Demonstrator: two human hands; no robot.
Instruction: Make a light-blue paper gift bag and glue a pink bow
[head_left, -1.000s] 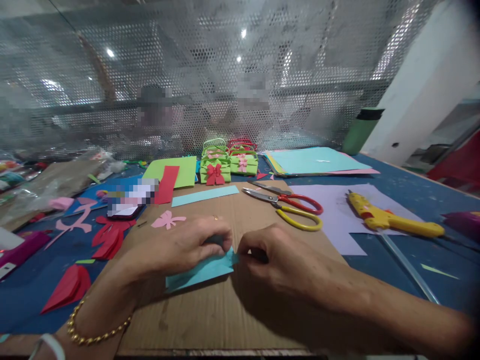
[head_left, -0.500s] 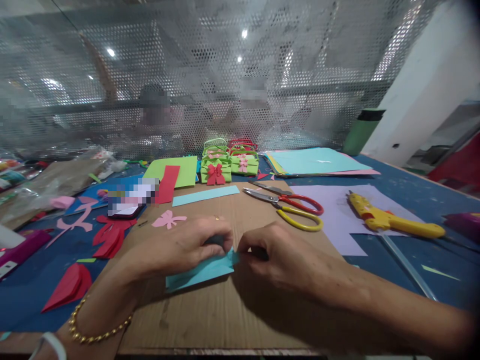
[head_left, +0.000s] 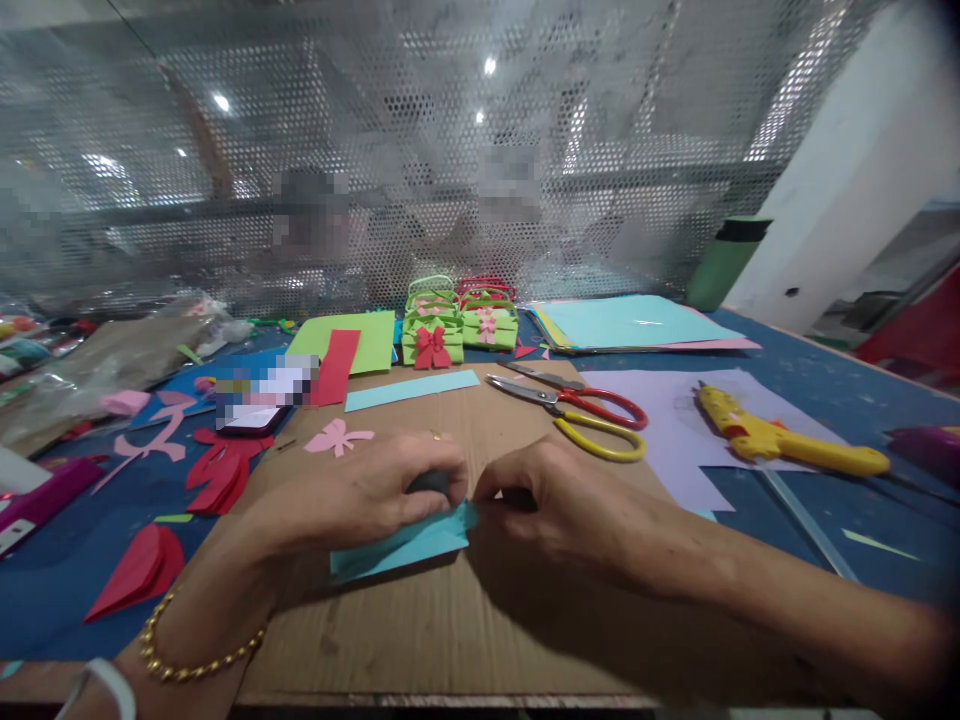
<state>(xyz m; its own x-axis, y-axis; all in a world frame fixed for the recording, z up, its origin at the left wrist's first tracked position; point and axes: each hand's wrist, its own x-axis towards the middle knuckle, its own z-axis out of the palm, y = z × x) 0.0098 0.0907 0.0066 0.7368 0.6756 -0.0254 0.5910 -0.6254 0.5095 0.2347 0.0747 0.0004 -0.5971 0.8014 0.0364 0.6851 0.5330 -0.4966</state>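
A folded piece of light-blue paper (head_left: 405,548) lies low over the brown cardboard (head_left: 390,640). My left hand (head_left: 405,480) is closed on its upper edge, with a dark rounded thing (head_left: 429,481) partly showing under the fingers. At the paper's right end, my right hand (head_left: 536,500) pinches the corner between thumb and fingers. Beyond the hands rest a light-blue paper strip (head_left: 412,390) and a pink paper bow shape (head_left: 337,438). Scissors (head_left: 559,405) with one red and one yellow handle lie half spread behind my right hand.
A yellow glue gun (head_left: 787,440) with a clear glue stick rests on lilac paper (head_left: 622,385) at right. Small green paper bags (head_left: 433,345) stand at the back, beside stacked coloured sheets (head_left: 637,322). A phone (head_left: 262,395) and red paper pieces (head_left: 142,570) are at left.
Both hands keep their hold on the light-blue paper in almost the same place. Nothing else has visibly moved.
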